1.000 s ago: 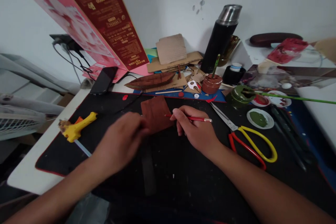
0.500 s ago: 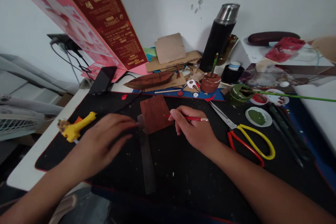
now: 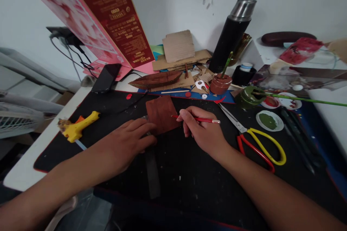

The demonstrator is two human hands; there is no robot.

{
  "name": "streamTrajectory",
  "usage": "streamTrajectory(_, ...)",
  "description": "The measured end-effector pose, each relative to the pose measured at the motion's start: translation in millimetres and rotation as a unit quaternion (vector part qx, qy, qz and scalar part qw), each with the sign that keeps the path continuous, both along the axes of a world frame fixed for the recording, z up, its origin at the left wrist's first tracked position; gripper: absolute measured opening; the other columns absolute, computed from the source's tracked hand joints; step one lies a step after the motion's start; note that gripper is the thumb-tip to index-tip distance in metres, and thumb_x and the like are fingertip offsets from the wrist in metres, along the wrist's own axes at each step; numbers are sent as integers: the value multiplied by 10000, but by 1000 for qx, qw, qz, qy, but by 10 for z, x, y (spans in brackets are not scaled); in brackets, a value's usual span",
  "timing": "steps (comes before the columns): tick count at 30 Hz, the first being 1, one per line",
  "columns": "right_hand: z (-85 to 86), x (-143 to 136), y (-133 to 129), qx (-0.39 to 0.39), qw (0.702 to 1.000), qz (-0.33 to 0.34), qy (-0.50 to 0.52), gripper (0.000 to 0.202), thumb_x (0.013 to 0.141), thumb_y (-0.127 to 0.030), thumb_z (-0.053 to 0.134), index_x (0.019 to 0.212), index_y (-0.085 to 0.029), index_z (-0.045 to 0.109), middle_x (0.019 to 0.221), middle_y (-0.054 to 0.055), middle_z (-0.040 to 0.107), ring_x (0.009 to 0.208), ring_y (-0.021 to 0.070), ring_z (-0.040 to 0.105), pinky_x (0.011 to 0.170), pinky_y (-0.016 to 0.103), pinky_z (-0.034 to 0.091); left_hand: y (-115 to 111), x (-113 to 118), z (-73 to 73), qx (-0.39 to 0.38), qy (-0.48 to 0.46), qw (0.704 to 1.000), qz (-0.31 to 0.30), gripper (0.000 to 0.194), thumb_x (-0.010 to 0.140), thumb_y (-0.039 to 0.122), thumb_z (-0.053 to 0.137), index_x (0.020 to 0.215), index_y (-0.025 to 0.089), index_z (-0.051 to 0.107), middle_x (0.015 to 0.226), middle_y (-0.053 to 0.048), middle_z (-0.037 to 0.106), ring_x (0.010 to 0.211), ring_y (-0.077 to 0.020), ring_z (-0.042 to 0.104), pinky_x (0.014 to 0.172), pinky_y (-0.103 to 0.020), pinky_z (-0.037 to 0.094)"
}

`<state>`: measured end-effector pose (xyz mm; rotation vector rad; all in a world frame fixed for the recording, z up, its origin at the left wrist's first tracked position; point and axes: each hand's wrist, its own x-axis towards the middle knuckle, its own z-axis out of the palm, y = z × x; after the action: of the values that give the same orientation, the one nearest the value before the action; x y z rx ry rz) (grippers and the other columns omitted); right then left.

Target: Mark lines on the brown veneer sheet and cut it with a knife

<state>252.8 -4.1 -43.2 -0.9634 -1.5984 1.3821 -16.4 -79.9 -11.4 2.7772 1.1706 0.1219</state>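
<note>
A red pencil (image 3: 202,119) is pinched in my right hand (image 3: 204,128), its tip over the right edge of a brown-painted square piece of card (image 3: 162,113). The card lies flat on the black mat. Along its left side, a dark see-through ruler (image 3: 153,177) runs down toward me. My left hand (image 3: 132,137) is on the ruler's upper part, thumb and fingers closed about it by the card's lower left corner. That hand hides part of the ruler.
Scissors (image 3: 245,130) lie to the right, a yellow glue gun (image 3: 78,126) to the left. Behind stand a brown paint jar (image 3: 221,85), a green paint jar (image 3: 248,99) and a black flask (image 3: 230,36). A brown boat-shaped piece (image 3: 155,80) lies among cardboard scraps.
My left hand has moved right and come down onto the ruler beside the card. My right hand keeps the pencil at the card's right edge. The view has shifted slightly.
</note>
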Motion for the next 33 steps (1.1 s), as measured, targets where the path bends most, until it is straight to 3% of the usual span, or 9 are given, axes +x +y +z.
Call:
streamTrajectory(4, 10, -7, -1, 1, 1000, 1, 1, 346, 1080, -439, 619, 838, -217, 727, 570, -61, 606, 488, 104, 588, 517, 254, 440, 63, 26, 54, -20, -5, 1000, -8, 262, 987, 69, 526, 1114, 251, 664, 1330, -90, 687, 1242, -288, 618, 1080, -461, 520)
streamTrajectory(11, 18, -19, 10, 11, 1000, -2, 2, 363, 1082, -451, 618, 822, -218, 718, 564, -59, 611, 495, 107, 593, 543, 257, 448, -23, 88, 142, -57, -27, 998, -20, 304, 1031, 30, 424, 1066, 232, 648, 1058, -35, 742, 922, -221, 649, 831, -356, 499)
streamTrajectory(16, 15, -8, 8, 26, 1000, -6, -6, 381, 1086, -473, 622, 824, -219, 729, 568, -55, 616, 507, 112, 597, 539, 259, 437, -65, 328, 232, -70, -43, 996, -44, 331, 1025, 7, 401, 1082, 207, 658, 1030, -44, 713, 891, -217, 622, 814, -350, 492)
streamTrajectory(21, 11, 5, 17, 40, 999, -10, -10, 376, 1094, -465, 624, 833, -219, 737, 586, -56, 625, 525, 113, 596, 561, 263, 441, 41, 619, 181, -41, -26, 997, -57, 256, 1015, 15, 499, 1036, 212, 660, 979, -31, 699, 900, -232, 612, 822, -355, 504)
streamTrajectory(28, 22, 41, 79, 35, 999, -25, -3, 369, 1091, -469, 633, 847, -212, 736, 593, -55, 624, 514, 115, 589, 539, 263, 441, 189, 807, 4, -40, -46, 995, -81, 228, 1045, 72, 530, 1135, 182, 708, 1033, -59, 724, 967, -248, 656, 895, -381, 571)
streamTrajectory(31, 23, 49, 89, 32, 999, -27, 4, 363, 1089, -466, 636, 845, -214, 730, 593, -54, 625, 514, 115, 585, 526, 260, 438, 128, 751, -53, -26, -57, 996, -62, 330, 1026, 68, 527, 1278, 201, 695, 1281, -103, 720, 1118, -263, 683, 964, -404, 588)
streamTrajectory(33, 23, 48, 88, 32, 999, -26, 3, 357, 1087, -458, 637, 844, -215, 733, 595, -53, 625, 520, 115, 585, 525, 257, 436, 51, 695, -85, 0, -66, 997, -43, 401, 1028, 80, 517, 1369, 224, 672, 1493, -124, 645, 1275, -289, 657, 1030, -438, 583)
